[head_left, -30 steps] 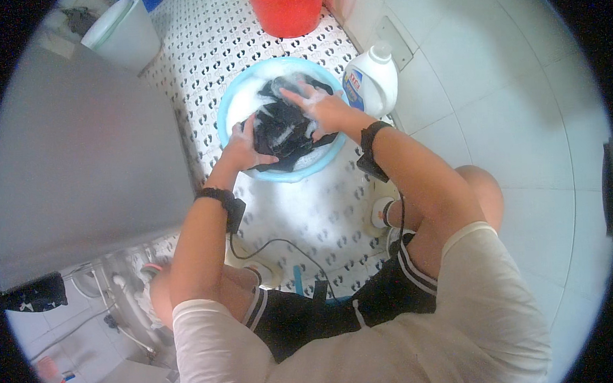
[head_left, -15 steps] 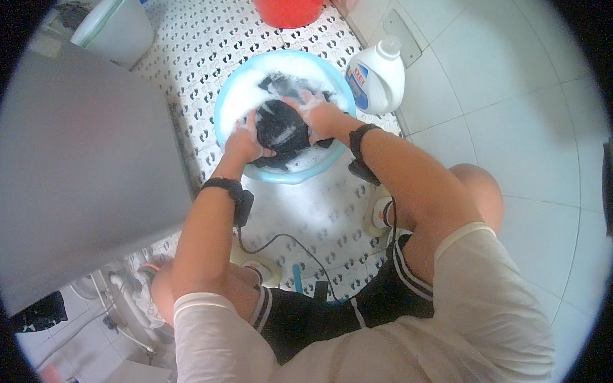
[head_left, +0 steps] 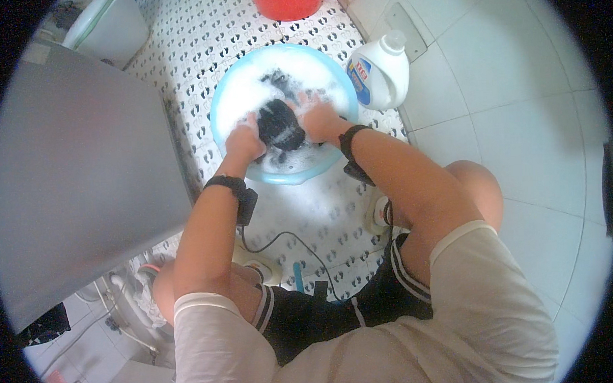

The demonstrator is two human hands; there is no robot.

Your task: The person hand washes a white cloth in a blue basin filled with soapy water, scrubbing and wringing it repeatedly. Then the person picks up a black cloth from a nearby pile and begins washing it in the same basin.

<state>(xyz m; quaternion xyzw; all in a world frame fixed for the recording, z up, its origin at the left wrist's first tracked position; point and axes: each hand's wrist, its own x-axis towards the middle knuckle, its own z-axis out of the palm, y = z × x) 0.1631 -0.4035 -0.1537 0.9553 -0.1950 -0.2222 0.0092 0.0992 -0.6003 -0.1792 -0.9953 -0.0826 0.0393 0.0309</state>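
A light-blue basin (head_left: 294, 179) full of white suds stands on the floor in front of me. Between my hands a bunched black cloth (head_left: 279, 126) bulges above the foam; its garment type cannot be made out. My left hand (head_left: 245, 140) grips the cloth's left side, fingers partly covered by foam. On the opposite side, my right hand (head_left: 317, 117) closes on it, fingertips in the suds. More dark fabric (head_left: 275, 78) shows through the foam toward the far rim.
A white detergent bottle (head_left: 382, 73) stands right of the basin, by the tiled wall (head_left: 520, 130). A red bucket (head_left: 288, 2) is beyond it. A grey panel (head_left: 96, 172) rises at left, with a white bin-like container (head_left: 108, 31) behind. A cable (head_left: 281, 236) hangs from my left wrist strap.
My hands have drawn slightly closer together, squeezing the cloth into a narrower bunch. Less of the dark fabric shows around it, and more foam covers my right fingers.
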